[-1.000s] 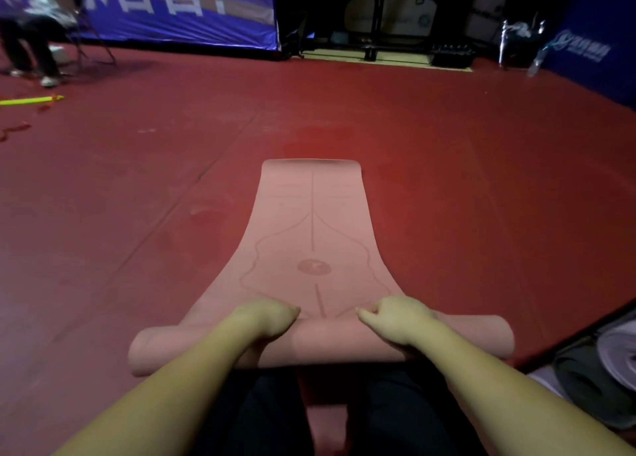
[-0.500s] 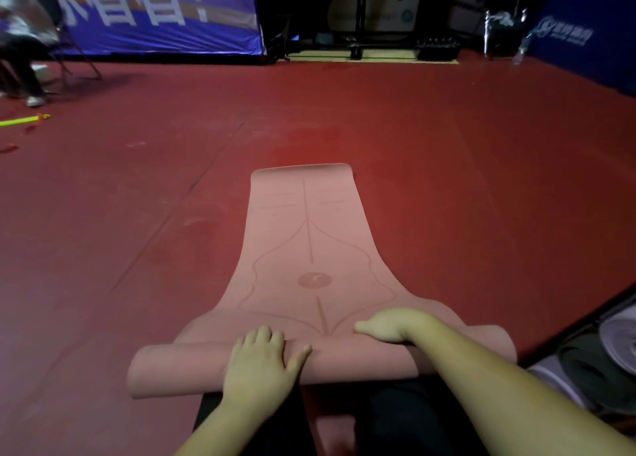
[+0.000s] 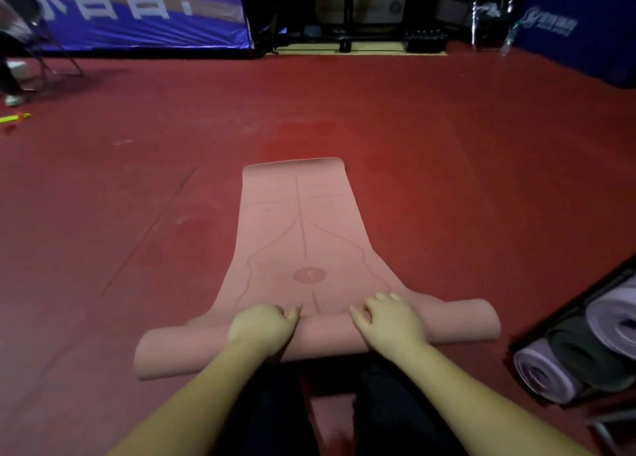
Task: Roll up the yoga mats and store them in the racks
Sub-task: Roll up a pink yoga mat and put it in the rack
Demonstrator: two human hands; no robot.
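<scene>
On a red gym floor (image 3: 447, 166), a pink yoga mat (image 3: 303, 235) lies partly rolled, its rolled end (image 3: 320, 335) nearest the person and its flat length stretching away. Both hands rest on top of the roll near its middle: the left hand (image 3: 261, 326) with fingers curled over the roll, the right hand (image 3: 389, 321) with fingers spread and pressing down. At the right edge, a dark rack (image 3: 568, 314) holds rolled mats in pale purple (image 3: 540, 373) and dark grey (image 3: 585, 356). A blue banner (image 3: 144, 11) with white lettering hangs at the far left wall.
</scene>
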